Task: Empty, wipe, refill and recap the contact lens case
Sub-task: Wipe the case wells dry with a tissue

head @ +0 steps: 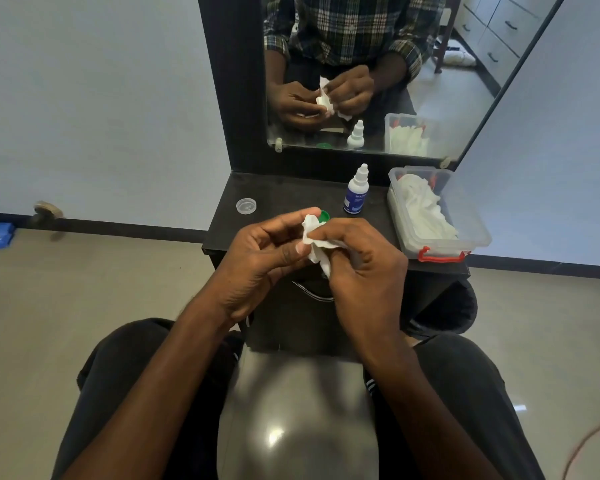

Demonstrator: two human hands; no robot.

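A clear rectangular plastic tub with red clip latches (pixel 440 251) sits at the right end of the black dressing-table top (pixel 284 192), lid off, heaped with crumpled white tissues (pixel 425 209). Just left of it stands a small white dropper bottle with a blue label (pixel 355 190), its cap on, upright. Further left, apart from everything else, a small round transparent cap (pixel 246 205) lies flat on the black surface. A round green cap (pixel 325 215) peeks out just behind the hands, resting on the table top.

Both hands are raised in front of the table's near edge. The right hand (pixel 361 265) has its thumb and forefinger pinched on a crumpled white tissue wad (pixel 314 242), the other fingers curled under. The left hand (pixel 267 258) is curled closed against the same wad from the other side; the lens case is probably inside that grip, but the tissue and fingers hide it, so I cannot be sure.

A black-framed mirror (pixel 395 81) rises behind the table and reflects the hands, bottle and tub. The wall is pale blue-grey, the floor beige tile with a dark skirting line. A black waste bin (pixel 447 310) stands by the table's right side.
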